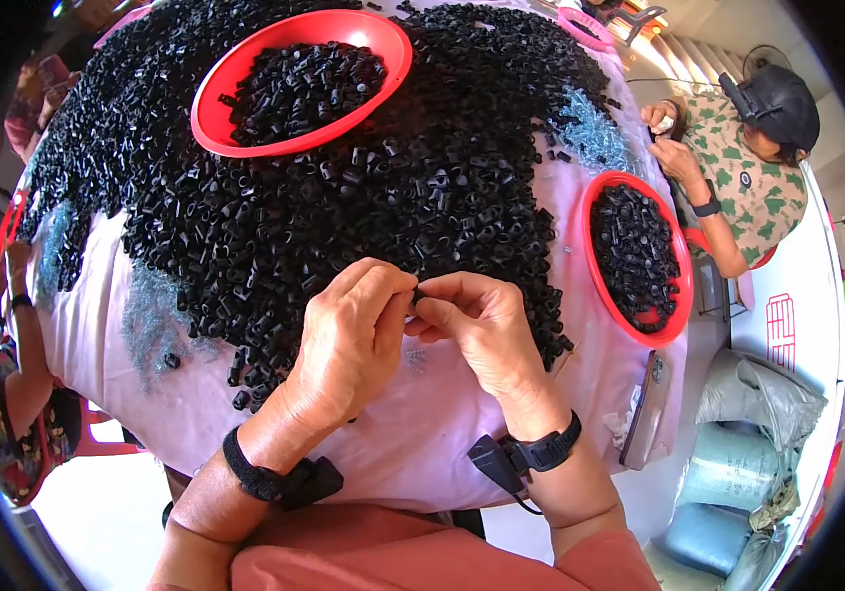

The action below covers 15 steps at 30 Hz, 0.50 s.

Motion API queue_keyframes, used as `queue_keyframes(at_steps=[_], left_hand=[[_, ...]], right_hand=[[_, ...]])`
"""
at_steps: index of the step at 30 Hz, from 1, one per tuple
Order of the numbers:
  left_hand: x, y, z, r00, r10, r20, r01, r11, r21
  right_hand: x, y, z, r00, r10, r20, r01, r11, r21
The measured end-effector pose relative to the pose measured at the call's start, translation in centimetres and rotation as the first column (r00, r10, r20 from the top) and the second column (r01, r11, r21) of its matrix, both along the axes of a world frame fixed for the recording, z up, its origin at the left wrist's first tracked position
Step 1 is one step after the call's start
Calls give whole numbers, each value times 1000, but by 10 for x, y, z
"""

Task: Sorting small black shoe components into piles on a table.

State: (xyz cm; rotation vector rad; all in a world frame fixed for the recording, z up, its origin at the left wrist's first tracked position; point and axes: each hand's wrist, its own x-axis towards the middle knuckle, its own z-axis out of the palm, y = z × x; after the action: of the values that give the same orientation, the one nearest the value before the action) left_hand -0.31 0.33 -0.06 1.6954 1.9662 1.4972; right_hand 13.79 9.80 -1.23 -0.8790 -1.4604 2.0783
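Black part (415, 297) is between the left hand (348, 330) and the right hand (481, 330), just in front of the pile. Both hands pinch it, thumb and finger almost closed, and the fingers hide most of it. Under the arms, pink cloth (432, 443) is soft and creased, with bare room from its near edge up to the pile. On the right, a flat phone (645, 414) lies close to the cloth's side edge, so there is less room. The pile (363, 207) has a ragged edge and is made of hard, shiny, stubby tubes. Thin, clear bits (151, 310) make a glassy patch to its left. A small bowl (654, 335), red, smooth and round, holds black bits near the right edge. Farther off, a big bowl (217, 106), also red, sits on the pile with more inside. At the far right is a person (752, 177) in a leafy shirt.
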Motion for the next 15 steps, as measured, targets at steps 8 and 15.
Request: queue_keyframes(at_steps=[8,15], left_hand=[[5,-2,5,991,-25,-130,21,999,-33],[6,-1,0,981,-24,-193,24,1000,-3]], right_hand=[[1,0,-2,998,-62,17,62,998,20],[1,-4,-1,997,-72,32,70,996,51]])
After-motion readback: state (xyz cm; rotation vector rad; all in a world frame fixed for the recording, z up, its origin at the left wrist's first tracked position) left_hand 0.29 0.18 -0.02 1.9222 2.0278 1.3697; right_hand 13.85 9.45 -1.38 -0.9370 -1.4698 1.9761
